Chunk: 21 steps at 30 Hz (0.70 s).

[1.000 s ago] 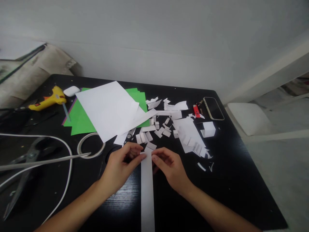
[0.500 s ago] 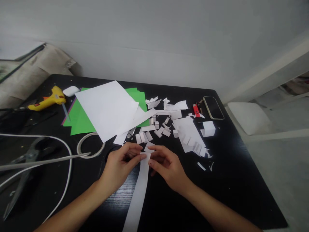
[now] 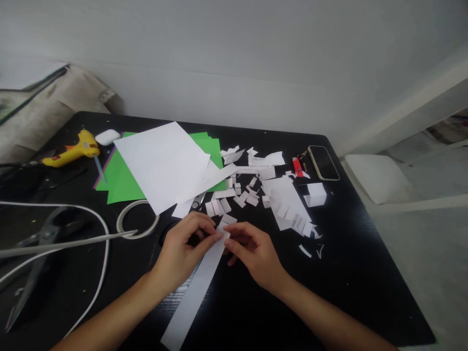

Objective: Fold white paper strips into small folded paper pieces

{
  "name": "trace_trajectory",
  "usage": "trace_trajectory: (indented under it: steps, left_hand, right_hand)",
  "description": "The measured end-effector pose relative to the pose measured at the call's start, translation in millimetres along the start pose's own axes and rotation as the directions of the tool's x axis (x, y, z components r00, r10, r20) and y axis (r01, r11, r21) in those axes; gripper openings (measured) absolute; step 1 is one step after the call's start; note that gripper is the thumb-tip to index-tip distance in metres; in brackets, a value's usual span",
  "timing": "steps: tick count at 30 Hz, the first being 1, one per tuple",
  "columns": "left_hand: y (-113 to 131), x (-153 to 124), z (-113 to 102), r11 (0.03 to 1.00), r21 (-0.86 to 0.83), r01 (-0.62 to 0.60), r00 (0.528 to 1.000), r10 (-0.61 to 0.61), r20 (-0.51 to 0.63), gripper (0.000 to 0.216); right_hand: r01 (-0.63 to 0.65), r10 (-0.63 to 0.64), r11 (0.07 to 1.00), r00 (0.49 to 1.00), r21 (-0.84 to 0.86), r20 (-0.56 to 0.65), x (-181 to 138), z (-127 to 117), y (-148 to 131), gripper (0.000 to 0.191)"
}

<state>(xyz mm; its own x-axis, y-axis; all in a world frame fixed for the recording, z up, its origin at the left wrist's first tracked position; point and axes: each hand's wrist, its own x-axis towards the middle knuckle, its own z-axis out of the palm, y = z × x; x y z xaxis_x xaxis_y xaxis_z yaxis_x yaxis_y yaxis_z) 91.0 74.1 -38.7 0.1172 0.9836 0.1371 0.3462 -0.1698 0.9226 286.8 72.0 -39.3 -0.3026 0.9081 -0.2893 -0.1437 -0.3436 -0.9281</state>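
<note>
White paper strip (image 3: 195, 292) is pinched by left hand (image 3: 185, 241) and right hand (image 3: 258, 251).

I've got most room on near-R tabletop (image 3: 351, 287), R of paper strip (image 3: 195, 292). L side's bad: white cable (image 3: 107, 251) loops out nr L forearm (image 3: 117, 309), w/ scissors (image 3: 31, 285) behind. Straight fwd, paper scraps (image 3: 252, 200) crowd up to the fingers (image 3: 206, 245); must pass above. Phone (image 3: 323, 164) blocks far R.
</note>
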Motion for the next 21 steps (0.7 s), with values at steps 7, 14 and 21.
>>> trace_trajectory:
  steps: [7, 14, 21]
  left_hand:
    - [4.5, -0.6, -3.3, 0.999, 0.033, -0.002, 0.997, 0.0, 0.082, 0.013]
    - [5.4, -0.7, -8.5, 0.998, 0.01, 0.055, 0.993, -0.056, 0.105, 0.022]
    - [7.2, 0.7, -6.2, 0.993, -0.059, 0.104, 0.989, -0.098, 0.109, 0.013]
  right_hand:
    - [0.0, 0.001, 1.0, 0.999, 0.026, -0.046, 1.2, 0.3, 2.4, 0.028]
    - [-0.026, 0.033, 0.997, 0.994, 0.071, -0.1, 2.8, 0.0, 0.5, 0.029]
    - [-0.034, 0.042, 0.996, 0.994, 0.084, -0.102, 3.6, -0.2, -0.8, 0.032]
